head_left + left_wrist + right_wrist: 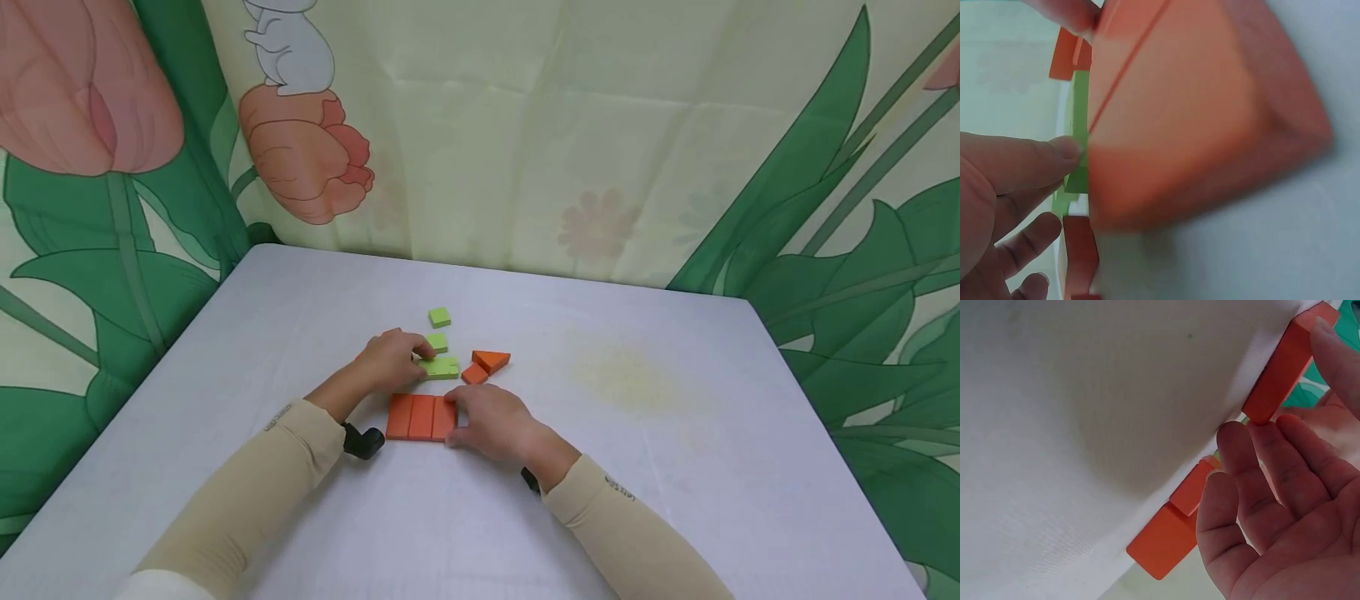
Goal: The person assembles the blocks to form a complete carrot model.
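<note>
Head cam: our left hand reaches fwd from lower L, back of hand up, thumb + index narrow, pinching the L end of the long green block. Our right hand angles in from lower R, thumb + index set wider, holding the rightmost red block by its near and far ends; R wrist cam has the other fingers loosely bent. That block ends a side-by-side row of 3, nearer us than the long green one. Two green squares sit beyond, orange triangle + small orange square just R, all on the white table.
</note>
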A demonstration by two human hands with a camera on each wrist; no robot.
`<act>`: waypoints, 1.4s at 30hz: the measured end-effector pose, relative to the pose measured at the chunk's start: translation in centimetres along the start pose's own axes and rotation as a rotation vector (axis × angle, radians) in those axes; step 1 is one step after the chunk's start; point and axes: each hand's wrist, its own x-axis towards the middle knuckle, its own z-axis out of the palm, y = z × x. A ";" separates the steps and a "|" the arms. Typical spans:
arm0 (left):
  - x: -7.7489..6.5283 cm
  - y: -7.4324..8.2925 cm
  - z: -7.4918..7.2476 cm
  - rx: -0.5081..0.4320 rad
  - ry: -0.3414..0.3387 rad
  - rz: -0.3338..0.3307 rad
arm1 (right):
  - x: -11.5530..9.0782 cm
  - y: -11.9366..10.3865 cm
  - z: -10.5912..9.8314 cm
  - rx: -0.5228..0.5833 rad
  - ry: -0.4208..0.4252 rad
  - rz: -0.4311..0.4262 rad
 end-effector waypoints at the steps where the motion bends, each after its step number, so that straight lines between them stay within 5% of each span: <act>1: -0.1 -0.2 0.0 0.005 -0.002 0.005 | 0.0 0.0 0.0 -0.001 -0.002 0.004; 13: -1.5 -0.7 -0.1 -0.016 -0.055 -0.013 | -0.1 0.3 0.1 0.016 0.016 0.009; 22: -2.4 -0.8 0.1 -0.022 -0.036 0.053 | -0.1 0.3 0.3 0.044 0.022 0.016; 42: -2.9 -1.0 0.4 0.014 0.008 0.087 | 0.1 0.6 0.2 0.115 0.025 -0.014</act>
